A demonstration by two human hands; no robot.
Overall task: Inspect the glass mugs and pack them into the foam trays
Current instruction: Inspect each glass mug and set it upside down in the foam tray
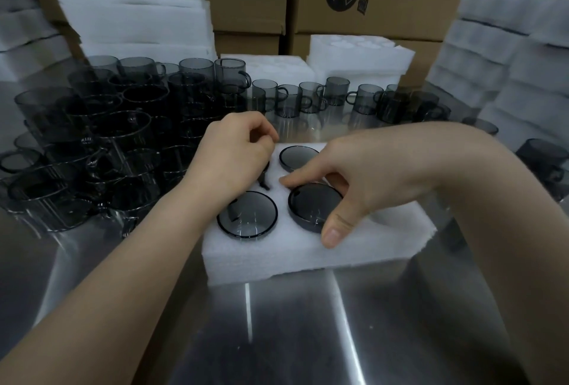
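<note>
1. Steel table (308, 323) fills the foreground; cardboard boxes (400, 0) stand behind it; stacks of white foam (132, 15) rise at both sides.
2. Loose glass mugs (107, 138), smoky grey, crowd the table's left side and far edge.
3. Foam tray (277, 255) lies mid-table, just before the hands.
4. Right hand (354, 175) clasps the near-right mug (314, 200) at its pocket; thumb on the near rim, fingertips on the far rim.
5. Left hand (234, 154) hangs over the far-left mug (264, 183), fingers curled; whether it grips the mug, I cannot tell.
6. Near-left mug (246, 215) and far-right mug (297, 157) sit sunk in their pockets.
</note>
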